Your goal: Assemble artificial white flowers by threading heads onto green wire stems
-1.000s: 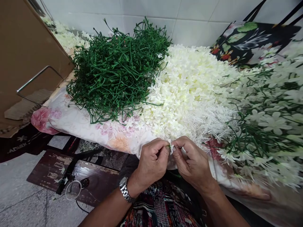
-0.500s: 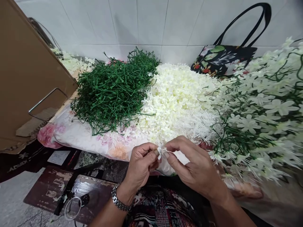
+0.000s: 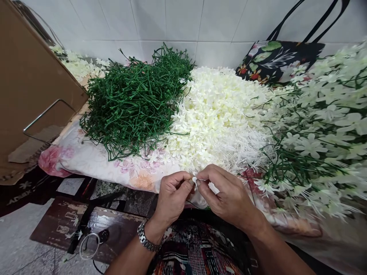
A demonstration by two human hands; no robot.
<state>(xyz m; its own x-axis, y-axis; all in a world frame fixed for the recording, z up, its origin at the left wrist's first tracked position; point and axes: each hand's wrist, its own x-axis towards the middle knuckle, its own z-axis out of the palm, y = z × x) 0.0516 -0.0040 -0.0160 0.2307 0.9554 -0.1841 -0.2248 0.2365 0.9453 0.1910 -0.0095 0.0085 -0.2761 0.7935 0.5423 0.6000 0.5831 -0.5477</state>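
Observation:
Near the front edge of the cloth-covered table, a small white artificial flower point(image 3: 195, 180) is pinched between thumb and fingertips of my left hand point(image 3: 175, 193). My right hand point(image 3: 225, 191) meets it from the other side, its thumb and forefinger closed on a thin white stamen piece, mostly hidden by the fingers. Just beyond my hands lies a heap of loose cream-white flower heads point(image 3: 212, 103). A pile of white stamen pieces point(image 3: 243, 149) sits nearer on its right. Tangled green plastic stems point(image 3: 137, 103) form a large pile to the left.
White blossoms on green stems point(image 3: 318, 141) crowd the right side. A floral black bag point(image 3: 281, 61) leans against the tiled wall point(image 3: 183, 23). At left stands a cardboard box point(image 3: 34, 84) beside a metal wire handle point(image 3: 43, 114). Below is a worn brown board point(image 3: 114, 233).
My hands have come closer together, and the right fingertips now meet the flower, hiding most of the stamen piece. The camera view has shifted slightly downward.

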